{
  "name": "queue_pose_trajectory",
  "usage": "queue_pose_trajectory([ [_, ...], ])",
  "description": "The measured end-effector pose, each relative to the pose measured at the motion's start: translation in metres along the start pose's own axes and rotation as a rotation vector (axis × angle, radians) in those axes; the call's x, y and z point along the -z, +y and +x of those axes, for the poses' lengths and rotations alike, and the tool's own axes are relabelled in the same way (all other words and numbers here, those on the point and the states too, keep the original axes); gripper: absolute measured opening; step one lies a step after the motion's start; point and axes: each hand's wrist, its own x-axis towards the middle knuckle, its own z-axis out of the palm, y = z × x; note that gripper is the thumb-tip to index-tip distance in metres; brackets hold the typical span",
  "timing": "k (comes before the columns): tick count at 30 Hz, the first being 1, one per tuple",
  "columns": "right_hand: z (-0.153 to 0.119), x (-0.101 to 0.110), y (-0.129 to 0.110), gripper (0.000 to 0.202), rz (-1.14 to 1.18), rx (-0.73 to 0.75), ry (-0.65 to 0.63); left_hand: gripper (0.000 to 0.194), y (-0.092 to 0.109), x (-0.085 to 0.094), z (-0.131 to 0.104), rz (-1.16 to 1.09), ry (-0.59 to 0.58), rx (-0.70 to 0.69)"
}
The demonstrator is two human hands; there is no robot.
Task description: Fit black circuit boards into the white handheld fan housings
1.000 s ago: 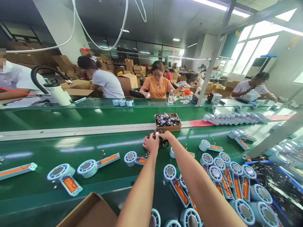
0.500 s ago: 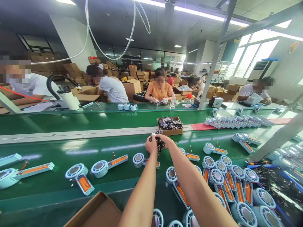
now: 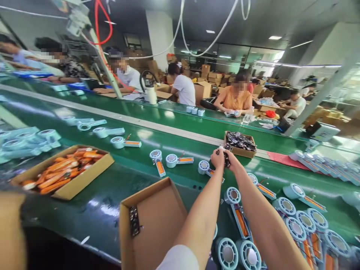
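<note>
Both arms stretch forward over the green conveyor belt. My left hand (image 3: 218, 159) and my right hand (image 3: 231, 159) meet, fingers closed round a bunch of small black parts (image 3: 226, 157) with a bit of white at the top. Just beyond them stands a cardboard box of black parts (image 3: 241, 143). A light blue fan unit with an orange insert (image 3: 203, 167) lies on the belt left of my wrists, and another fan unit (image 3: 252, 178) lies to the right.
An open cardboard box (image 3: 157, 210) with a black part inside is in front. Left of it sits a box of orange cells (image 3: 64, 168). Several fan units (image 3: 295, 228) crowd the lower right. People sit across the belt (image 3: 174, 129).
The view has swung left, bringing the box of orange cells into sight and shifting my hands rightward in the picture. Both hands still hold the black parts by the small box.
</note>
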Motion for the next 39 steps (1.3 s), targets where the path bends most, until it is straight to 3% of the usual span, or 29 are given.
queue_pose_trajectory([
  [3,-0.001,0.001,-0.003,0.032,-0.006,-0.059,-0.049,0.029,-0.003,0.005,0.002,-0.023,0.032,0.026],
  [7,-0.012,-0.001,-0.005,0.032,0.006,-0.041,-0.03,0.031,0.004,0.006,-0.008,-0.046,-0.012,0.027],
  [11,-0.012,0.002,-0.011,0.033,0.026,0.017,0.032,0.032,0.019,-0.002,-0.015,-0.059,-0.079,0.012],
  [15,0.004,0.018,-0.032,0.031,0.018,0.095,0.068,0.032,0.044,-0.014,-0.003,-0.091,-0.084,-0.057],
  [22,0.058,0.07,-0.094,0.031,-0.083,0.29,0.171,0.031,0.121,-0.062,0.046,-0.148,-0.077,-0.266],
  [26,0.086,0.096,-0.111,0.032,-0.181,0.364,0.254,0.031,0.145,-0.097,0.067,-0.103,-0.067,-0.324],
  [32,0.11,0.122,-0.097,0.032,-0.43,0.361,0.387,0.031,0.13,-0.128,0.077,0.045,0.018,-0.323],
  [39,0.13,0.135,-0.074,0.037,-0.721,0.328,0.503,0.034,0.111,-0.139,0.086,0.227,0.078,-0.336],
])
